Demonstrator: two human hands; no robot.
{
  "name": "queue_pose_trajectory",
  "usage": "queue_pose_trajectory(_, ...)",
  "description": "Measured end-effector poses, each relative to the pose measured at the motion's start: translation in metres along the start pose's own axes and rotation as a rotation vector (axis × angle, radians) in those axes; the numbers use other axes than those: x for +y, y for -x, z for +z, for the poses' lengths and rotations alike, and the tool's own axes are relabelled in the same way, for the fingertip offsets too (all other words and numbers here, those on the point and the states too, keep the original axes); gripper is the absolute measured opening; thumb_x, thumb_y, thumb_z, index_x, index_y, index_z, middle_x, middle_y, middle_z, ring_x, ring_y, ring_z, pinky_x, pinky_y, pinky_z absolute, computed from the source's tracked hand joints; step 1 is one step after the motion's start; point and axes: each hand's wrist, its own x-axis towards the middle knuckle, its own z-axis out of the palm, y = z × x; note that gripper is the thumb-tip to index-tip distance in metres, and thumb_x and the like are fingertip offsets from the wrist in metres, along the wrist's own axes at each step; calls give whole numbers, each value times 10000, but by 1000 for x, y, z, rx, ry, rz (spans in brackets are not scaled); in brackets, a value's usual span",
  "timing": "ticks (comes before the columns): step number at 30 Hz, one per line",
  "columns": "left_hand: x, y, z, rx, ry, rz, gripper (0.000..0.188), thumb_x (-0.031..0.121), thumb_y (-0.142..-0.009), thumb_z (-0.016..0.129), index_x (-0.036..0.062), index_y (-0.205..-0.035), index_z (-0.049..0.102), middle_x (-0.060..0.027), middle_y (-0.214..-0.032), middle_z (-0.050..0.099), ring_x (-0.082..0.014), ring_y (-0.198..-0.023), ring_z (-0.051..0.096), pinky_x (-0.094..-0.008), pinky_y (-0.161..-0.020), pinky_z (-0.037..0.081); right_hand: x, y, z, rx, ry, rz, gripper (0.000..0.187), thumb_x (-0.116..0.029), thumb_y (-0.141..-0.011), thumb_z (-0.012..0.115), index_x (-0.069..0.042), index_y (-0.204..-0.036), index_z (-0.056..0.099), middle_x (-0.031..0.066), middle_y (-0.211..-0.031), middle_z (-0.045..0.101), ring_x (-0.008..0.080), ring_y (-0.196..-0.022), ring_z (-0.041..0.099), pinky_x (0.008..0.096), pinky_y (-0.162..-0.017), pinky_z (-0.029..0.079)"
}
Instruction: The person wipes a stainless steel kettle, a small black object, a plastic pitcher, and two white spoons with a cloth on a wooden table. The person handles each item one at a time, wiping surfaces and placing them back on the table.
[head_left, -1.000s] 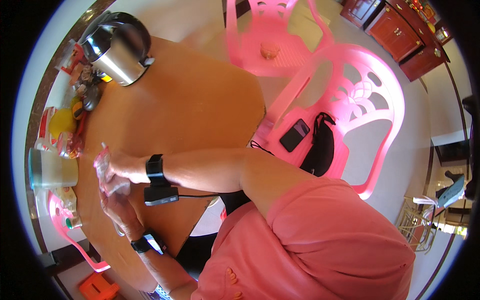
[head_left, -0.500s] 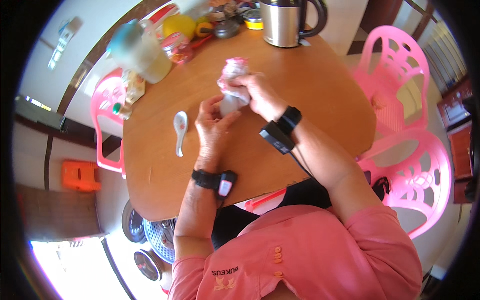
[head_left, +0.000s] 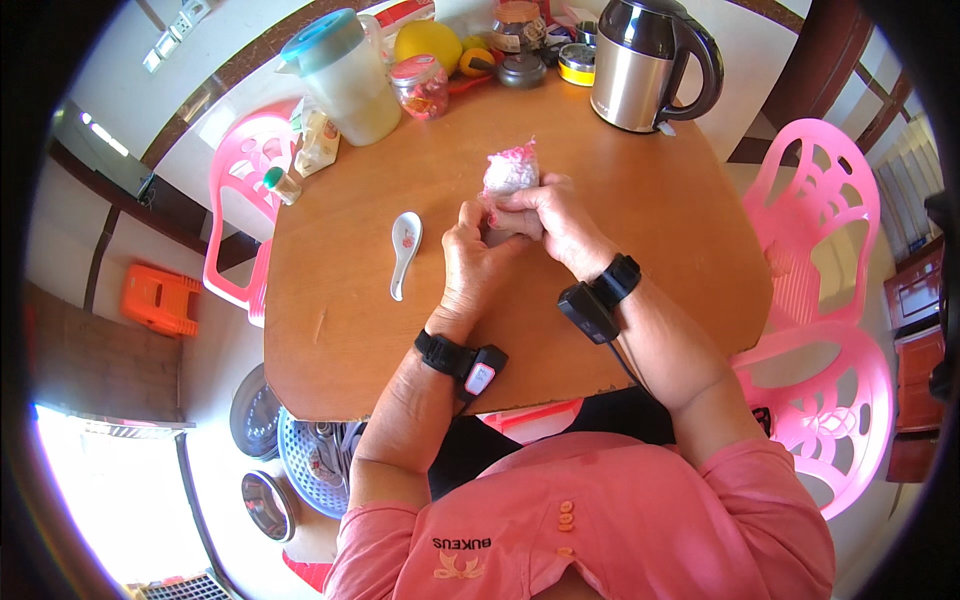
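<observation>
Above the middle of the table, a bunched pink-and-white cloth [head_left: 512, 172] rises from between my two hands. My right hand [head_left: 562, 215] grips its lower part, with fingers and thumb closed. Close beside it, my left hand [head_left: 474, 258] is closed round a pale, rounded, cup-like thing at the cloth's lower end. Fingers mostly cover that pale thing, so its exact kind is hidden. A white spoon [head_left: 405, 240] with a small reddish print lies on the table, left of my left hand and apart from it.
At the back of the wooden table [head_left: 340, 340] stand a pitcher with a blue lid [head_left: 350, 85], a red-lidded jar [head_left: 420, 88], a yellow fruit [head_left: 428, 42] and a steel kettle [head_left: 640, 70]. A small green-capped bottle [head_left: 282, 185] is at the left edge. Pink chairs [head_left: 815, 210] flank the table.
The view has shifted, so the table sits lower and further right in it. My fingers have closed in around the pale thing, which shows less now. The spoon stays on the table.
</observation>
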Motion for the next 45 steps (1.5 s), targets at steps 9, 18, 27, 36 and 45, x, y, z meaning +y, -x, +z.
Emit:
queue_pose_trajectory(9, 5, -2, -4, -121, -52, -30, 392, 78, -734, 811, -44, -1041, 598, -139, -900, 709, -196, -823, 677, -332, -739, 558, -6, -6, -12, 143, 29, -126, 306, 30, -853, 619, 49, -1158, 614, 129, -1085, 679, 239, -985, 700, 345, -879, 610)
queue_pose_trajectory(18, 13, -4, -18, -146, 563, -400, 232, 88, -843, 652, -80, -994, 602, -176, -795, 685, -240, -593, 657, -302, -468, 477, -8, -13, -18, 194, -2, -241, 351, 70, -857, 579, 52, -1205, 613, 150, -1110, 690, 264, -1005, 701, 366, -890, 603)
queue_pose_trajectory(27, -11, -10, -29, -188, 1021, -541, 380, 308, -1019, 386, 12, -1178, 565, -169, -863, 659, -266, -635, 617, -341, -536, 426, -14, -12, -15, 234, 183, -412, 301, -120, -941, 665, 14, -1208, 631, 86, -1098, 704, 173, -982, 690, 316, -860, 559)
queue_pose_trajectory(36, -19, -13, -29, -71, 1120, -502, 314, 266, -1032, 449, 23, -1180, 583, -160, -1038, 668, -297, -916, 660, -402, -740, 537, -8, 0, 2, 126, 662, -603, 266, -257, -983, 665, -23, -1109, 666, 24, -902, 683, 107, -781, 617, 285, -689, 497)
queue_pose_trajectory(45, -17, -14, -19, -37, 1199, -278, 269, 203, -1027, 434, 13, -1107, 606, -72, -1004, 660, -177, -935, 649, -344, -841, 533, 18, 12, 24, -23, 1493, -917, 343, -195, -883, 713, -149, -1217, 648, 99, -1099, 664, 325, -922, 683, 432, -757, 557)
